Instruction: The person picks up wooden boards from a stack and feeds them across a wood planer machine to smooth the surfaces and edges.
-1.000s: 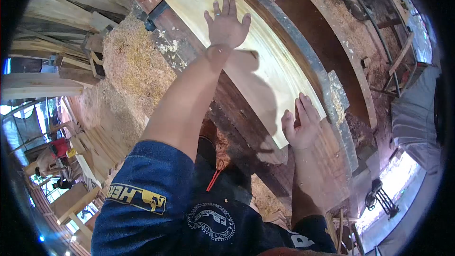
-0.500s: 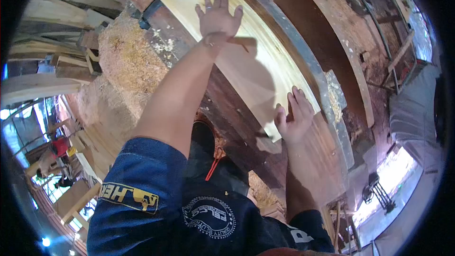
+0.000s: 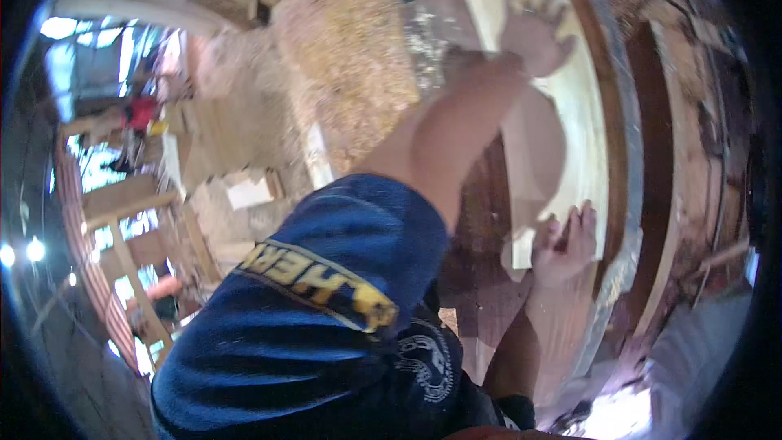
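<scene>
A long, pale wooden board (image 3: 582,138) lies flat on the dark wooden workbench (image 3: 481,220). Toward its far end, my left hand (image 3: 535,37) rests on the board with fingers spread, slightly smeared by motion. My right hand (image 3: 566,248) lies at the near end of the same board, fingers stretched forward over its surface. Neither hand has anything in its grasp. A rounded shadow falls across the middle of the board between the hands.
Wood shavings (image 3: 350,57) cover the floor left of the bench. A dark metal edge (image 3: 623,114) runs along the bench's right side, with a brown plank (image 3: 658,171) beyond it. Another person in red (image 3: 140,112) is far off at the left.
My view has swung left, so board and hands appear farther right and the board more upright in the picture. Both hands stay on the board near its two ends.
</scene>
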`<state>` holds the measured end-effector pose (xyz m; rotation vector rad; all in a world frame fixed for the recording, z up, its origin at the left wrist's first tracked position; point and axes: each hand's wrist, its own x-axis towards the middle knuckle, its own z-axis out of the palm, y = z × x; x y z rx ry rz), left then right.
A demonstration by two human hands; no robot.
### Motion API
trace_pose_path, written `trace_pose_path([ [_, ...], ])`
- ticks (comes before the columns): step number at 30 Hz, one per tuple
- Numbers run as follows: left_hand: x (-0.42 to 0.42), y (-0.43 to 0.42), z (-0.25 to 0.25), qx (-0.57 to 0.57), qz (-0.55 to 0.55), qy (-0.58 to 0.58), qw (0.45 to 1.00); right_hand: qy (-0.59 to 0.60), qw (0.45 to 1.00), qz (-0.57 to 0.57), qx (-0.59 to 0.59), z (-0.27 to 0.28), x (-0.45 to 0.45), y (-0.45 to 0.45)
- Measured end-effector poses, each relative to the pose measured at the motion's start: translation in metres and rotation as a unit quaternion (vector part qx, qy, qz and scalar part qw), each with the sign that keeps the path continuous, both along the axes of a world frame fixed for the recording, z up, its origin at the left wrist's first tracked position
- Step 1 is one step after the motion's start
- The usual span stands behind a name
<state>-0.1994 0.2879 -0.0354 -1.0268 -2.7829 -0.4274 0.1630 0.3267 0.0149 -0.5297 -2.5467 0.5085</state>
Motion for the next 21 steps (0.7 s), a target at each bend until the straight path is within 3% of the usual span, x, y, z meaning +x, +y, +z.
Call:
trace_pose_path([
  [7, -0.011, -0.006, 0.029, 0.002, 0.008, -0.089, 0.996, -0.033, 0.999, 0.04, 0.003, 0.013, -0.028, -0.002],
  [14, -0.041, -0.006, 0.022, 0.021, 0.025, -0.083, 0.996, 0.044, 0.997, 0.059, -0.003, -0.012, -0.059, -0.003],
  [21, -0.094, 0.016, -0.016, 0.025, 0.05, -0.052, 0.997, 0.001, 0.999, 0.042, -0.032, -0.027, -0.083, 0.003],
])
